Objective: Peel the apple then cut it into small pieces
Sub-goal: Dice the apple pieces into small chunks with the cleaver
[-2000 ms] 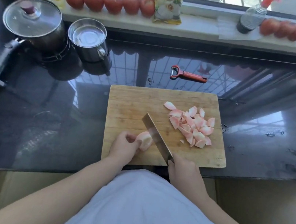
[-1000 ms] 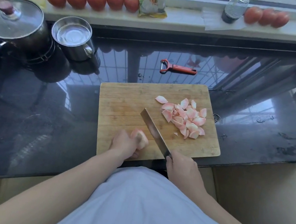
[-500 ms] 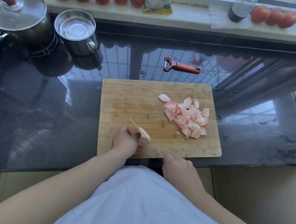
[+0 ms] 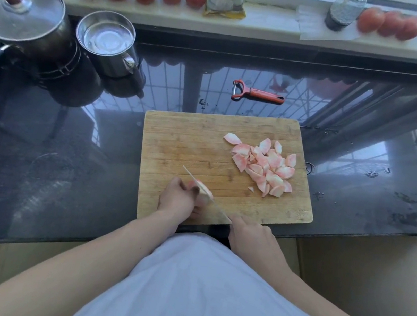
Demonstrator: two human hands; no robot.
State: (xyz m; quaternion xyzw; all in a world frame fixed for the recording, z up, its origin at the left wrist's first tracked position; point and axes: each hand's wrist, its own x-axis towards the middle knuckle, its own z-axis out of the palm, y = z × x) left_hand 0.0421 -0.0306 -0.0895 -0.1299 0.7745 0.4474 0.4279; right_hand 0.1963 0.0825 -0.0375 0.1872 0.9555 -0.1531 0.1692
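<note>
Since a moment ago the broad steel knife (image 4: pixel 206 195) has turned edge-down from lying tilted and now bites into the last pale peeled apple chunk (image 4: pixel 203 192) at the near-left corner of the rectangular bamboo cutting board (image 4: pixel 178 137). Left hand (image 4: pixel 178 200) curls its fingers around that chunk; right hand (image 4: pixel 251 236) wraps the knife handle. Pink-white cut apple pieces (image 4: pixel 265 165) are heaped on the board's right half. Best to keep the fingertips tucked back and press straight down.

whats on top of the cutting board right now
On the cutting board: a pile of cut apple pieces, plus an apple chunk held by the left hand under the knife. The hand hides most of the chunk.
</note>
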